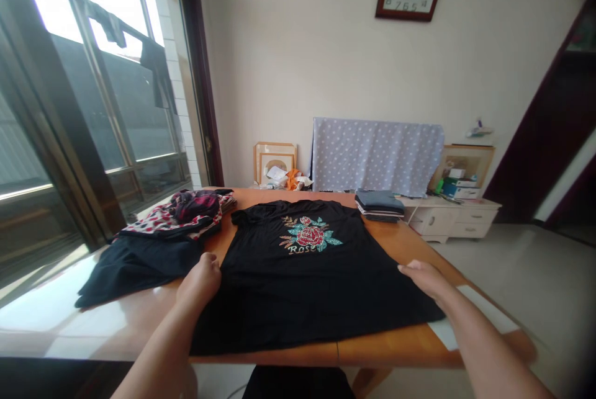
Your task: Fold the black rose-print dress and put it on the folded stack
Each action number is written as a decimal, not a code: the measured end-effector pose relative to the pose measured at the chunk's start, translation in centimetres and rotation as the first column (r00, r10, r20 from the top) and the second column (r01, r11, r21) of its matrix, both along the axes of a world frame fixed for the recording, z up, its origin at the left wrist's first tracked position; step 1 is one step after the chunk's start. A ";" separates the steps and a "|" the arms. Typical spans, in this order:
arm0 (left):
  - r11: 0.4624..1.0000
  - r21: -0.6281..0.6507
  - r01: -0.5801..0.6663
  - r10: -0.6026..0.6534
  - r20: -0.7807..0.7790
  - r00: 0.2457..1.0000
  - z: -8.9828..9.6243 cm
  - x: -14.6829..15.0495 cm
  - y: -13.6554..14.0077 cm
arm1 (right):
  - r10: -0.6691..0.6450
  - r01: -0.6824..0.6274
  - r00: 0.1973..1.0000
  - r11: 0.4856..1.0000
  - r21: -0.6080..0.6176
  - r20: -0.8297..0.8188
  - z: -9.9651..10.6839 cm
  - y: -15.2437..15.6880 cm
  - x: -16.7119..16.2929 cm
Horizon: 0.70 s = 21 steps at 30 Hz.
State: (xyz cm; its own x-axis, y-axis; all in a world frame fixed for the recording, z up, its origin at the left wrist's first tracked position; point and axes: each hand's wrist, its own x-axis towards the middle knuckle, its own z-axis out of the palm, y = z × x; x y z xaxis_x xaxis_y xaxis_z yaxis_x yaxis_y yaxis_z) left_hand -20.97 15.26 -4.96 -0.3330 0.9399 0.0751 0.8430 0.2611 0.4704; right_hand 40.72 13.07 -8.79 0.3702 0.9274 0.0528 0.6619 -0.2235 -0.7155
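Observation:
A black T-shirt (298,293) with a glittery rose print lies spread on the wooden table (358,349), its neck away from me and its hem near the front edge. My left hand (205,275) is closed on the shirt's left side edge, about halfway down. At the opposite side edge, my right hand (421,278) pinches the fabric between thumb and fingers. The shirt looks mostly flat, with slight wrinkles near the shoulders.
Rumpled clothes (162,231) are heaped on the table at left. A folded clothes stack (379,205) stands at the back right. White paper (484,312) lies by the right edge. Behind are a white cabinet (470,216) and a dotted cloth (372,154).

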 end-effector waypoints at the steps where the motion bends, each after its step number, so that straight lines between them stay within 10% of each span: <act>1: 1.000 -0.006 -0.013 0.013 0.005 1.000 0.1 -0.2 -0.2 | 0.003 -0.003 1.000 1.000 0.001 -0.014 -0.1 -0.1 0.1; 21: 0.993 -0.052 -0.108 0.105 -0.052 0.993 1.0 2.8 -3.8 | 0.010 -0.021 0.986 0.998 -0.060 -0.167 3.4 -4.7 -2.4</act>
